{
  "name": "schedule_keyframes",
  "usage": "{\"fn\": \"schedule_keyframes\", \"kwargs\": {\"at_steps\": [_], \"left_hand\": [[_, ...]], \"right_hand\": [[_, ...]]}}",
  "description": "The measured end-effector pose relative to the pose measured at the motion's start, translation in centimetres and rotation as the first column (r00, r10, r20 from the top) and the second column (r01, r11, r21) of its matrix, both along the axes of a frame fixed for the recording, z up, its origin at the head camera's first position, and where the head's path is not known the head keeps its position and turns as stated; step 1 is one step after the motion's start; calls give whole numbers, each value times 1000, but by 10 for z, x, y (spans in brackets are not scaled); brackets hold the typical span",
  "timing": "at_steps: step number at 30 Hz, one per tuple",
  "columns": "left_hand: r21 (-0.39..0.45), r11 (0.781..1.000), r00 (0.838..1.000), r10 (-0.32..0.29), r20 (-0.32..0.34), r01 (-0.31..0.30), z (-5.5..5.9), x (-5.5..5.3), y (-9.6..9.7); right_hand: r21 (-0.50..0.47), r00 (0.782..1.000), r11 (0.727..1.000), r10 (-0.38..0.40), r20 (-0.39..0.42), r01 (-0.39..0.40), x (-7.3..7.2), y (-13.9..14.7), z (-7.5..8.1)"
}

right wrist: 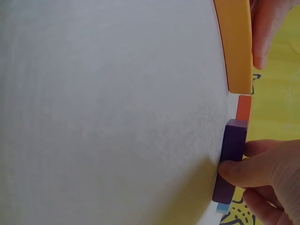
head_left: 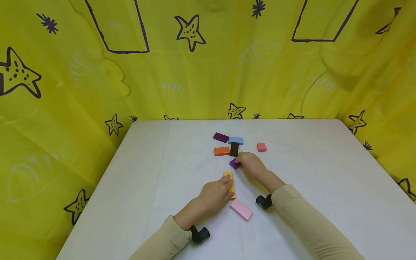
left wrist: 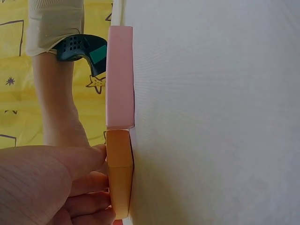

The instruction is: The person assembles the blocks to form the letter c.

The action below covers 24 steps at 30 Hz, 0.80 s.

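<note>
My left hand [head_left: 214, 195] holds a yellow block [head_left: 229, 176] lying on the white table, fingers over its far part and the thumb lower down. Right below the yellow block lies a pink block [head_left: 241, 209], its upper corner close to the yellow one; in the left wrist view the pink block [left wrist: 120, 77] seems nearly end to end with it. A purple block [right wrist: 232, 145] is pinched between thumb and fingers of my right hand [head_left: 252, 167], low at the table. Just beyond it stand a dark brown block [head_left: 234, 149], an orange block [head_left: 221, 151] and a light blue block [head_left: 235, 140].
A dark plum block [head_left: 221, 137] lies at the back, touching or nearly touching the light blue one. Off to the right sits a small coral-red block [head_left: 261, 147]. Behind the white table [head_left: 169, 155] hangs a yellow curtain [head_left: 208, 72] with drawn stars.
</note>
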<state>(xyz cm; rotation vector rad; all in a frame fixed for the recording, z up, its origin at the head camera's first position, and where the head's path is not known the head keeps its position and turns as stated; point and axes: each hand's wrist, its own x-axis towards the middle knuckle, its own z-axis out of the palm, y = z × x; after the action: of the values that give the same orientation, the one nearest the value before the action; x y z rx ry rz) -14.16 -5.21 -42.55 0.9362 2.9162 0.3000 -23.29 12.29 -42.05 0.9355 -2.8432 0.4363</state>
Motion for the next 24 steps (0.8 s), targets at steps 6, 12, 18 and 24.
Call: {"fn": "schedule_keyframes", "kwargs": {"at_steps": [6, 12, 18, 24], "left_hand": [[2, 1000, 1000, 5, 0, -5, 1, 0, 0], [12, 1000, 1000, 4, -1, -4, 0, 0, 0], [16, 1000, 1000, 7, -2, -7, 0, 0, -1], [16, 1000, 1000, 11, 2, -11, 0, 1, 0]], "right_hand": [[2, 1000, 1000, -13, 17, 13, 1, -3, -2], [0, 999, 1000, 10, -34, -10, 3, -6, -4], [-10, 998, 1000, 16, -64, -17, 4, -7, -5], [-7, 995, 999, 37, -89, -38, 7, -8, -4]]}}
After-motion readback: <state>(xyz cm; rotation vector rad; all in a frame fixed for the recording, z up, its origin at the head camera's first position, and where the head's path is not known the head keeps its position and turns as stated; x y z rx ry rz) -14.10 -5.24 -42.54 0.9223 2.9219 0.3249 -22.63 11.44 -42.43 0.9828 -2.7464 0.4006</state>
